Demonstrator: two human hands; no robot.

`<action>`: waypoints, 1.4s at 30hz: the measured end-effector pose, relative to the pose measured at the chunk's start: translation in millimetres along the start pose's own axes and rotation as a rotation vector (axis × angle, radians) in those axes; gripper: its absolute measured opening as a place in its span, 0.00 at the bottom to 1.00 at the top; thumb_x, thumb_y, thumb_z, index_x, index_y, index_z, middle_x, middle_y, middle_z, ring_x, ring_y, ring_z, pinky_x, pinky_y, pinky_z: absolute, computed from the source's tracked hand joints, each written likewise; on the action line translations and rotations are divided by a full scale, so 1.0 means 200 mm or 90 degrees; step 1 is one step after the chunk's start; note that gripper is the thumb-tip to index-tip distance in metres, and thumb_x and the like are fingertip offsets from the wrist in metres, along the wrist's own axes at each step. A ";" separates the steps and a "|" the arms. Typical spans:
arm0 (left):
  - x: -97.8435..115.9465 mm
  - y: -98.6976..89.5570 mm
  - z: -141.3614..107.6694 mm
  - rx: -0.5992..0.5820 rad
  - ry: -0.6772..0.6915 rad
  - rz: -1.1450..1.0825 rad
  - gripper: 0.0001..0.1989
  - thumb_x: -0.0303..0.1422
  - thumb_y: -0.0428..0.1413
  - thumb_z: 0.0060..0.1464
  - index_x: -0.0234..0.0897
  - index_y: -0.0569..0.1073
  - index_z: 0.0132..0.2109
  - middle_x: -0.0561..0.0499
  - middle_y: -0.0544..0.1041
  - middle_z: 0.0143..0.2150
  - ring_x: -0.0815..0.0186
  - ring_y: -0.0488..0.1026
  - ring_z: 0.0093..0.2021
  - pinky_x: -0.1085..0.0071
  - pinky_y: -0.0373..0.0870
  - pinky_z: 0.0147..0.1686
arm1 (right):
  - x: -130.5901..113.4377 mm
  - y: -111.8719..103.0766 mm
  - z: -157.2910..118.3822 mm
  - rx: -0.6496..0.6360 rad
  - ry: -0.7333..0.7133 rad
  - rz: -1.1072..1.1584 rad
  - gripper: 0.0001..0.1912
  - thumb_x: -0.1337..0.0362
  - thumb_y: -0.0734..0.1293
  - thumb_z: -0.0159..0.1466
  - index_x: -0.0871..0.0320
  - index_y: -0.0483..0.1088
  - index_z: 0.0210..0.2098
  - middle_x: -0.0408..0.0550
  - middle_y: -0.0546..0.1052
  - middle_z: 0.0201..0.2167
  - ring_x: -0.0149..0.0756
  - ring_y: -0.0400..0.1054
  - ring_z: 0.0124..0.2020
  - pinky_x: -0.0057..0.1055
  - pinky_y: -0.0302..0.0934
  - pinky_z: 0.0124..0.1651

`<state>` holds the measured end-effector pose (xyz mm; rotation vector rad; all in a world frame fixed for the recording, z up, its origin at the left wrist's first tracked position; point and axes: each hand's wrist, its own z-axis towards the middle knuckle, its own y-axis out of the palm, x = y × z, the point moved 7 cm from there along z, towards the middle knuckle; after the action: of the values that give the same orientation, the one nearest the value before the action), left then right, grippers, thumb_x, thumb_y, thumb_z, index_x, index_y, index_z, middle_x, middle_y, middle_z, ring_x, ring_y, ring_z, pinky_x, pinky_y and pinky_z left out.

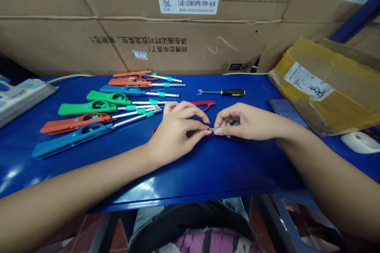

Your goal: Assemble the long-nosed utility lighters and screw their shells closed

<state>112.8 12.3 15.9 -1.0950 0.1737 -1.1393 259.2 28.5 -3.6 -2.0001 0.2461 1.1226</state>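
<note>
1. Nearest was the person's dark and pink clothing [190, 241], below the front edge of the shiny blue table [192, 178].
2. Over the table, the left hand [178, 128] was narrow, its thumb and fingers closed on a slim red plastic casing [154, 130], which lay in front of the person and was mostly covered.
3. The right hand [242, 124] was also narrow — thumb and forefinger pinched a small grey metal part [211, 129] at the casing, beside the left fingertips.
4. To the right were a white computer mouse [360, 142] and a flat dark phone [286, 110].
5. On the left, seven long lighters [89, 108] with orange, green or blue plastic handles and metal tubes lay in a row.
6. Just behind the left hand was a red plastic piece [211, 103]; farther lay a black-and-yellow screwdriver [233, 92] — the small bits at its tip were unclear.
7. A white power strip [26, 95] stood at far left, a yellow-taped cardboard box [338, 71] at right.
8. Behind everything rose a brown cardboard sheet [118, 0] with upside-down print.
</note>
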 end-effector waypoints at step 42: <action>0.17 -0.02 -0.05 0.113 0.247 0.210 0.07 0.25 0.58 0.64 0.42 0.77 0.37 0.61 0.84 0.40 0.65 0.77 0.46 0.60 0.55 0.51 | 0.01 0.02 0.01 0.009 0.050 -0.011 0.18 0.48 0.70 0.60 0.58 0.75 0.33 0.42 0.73 0.24 0.31 0.62 0.25 0.30 0.58 0.31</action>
<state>120.7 -20.2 27.0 -0.6503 0.5268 -1.0336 257.7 27.9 -8.7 -2.0332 0.2762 1.0298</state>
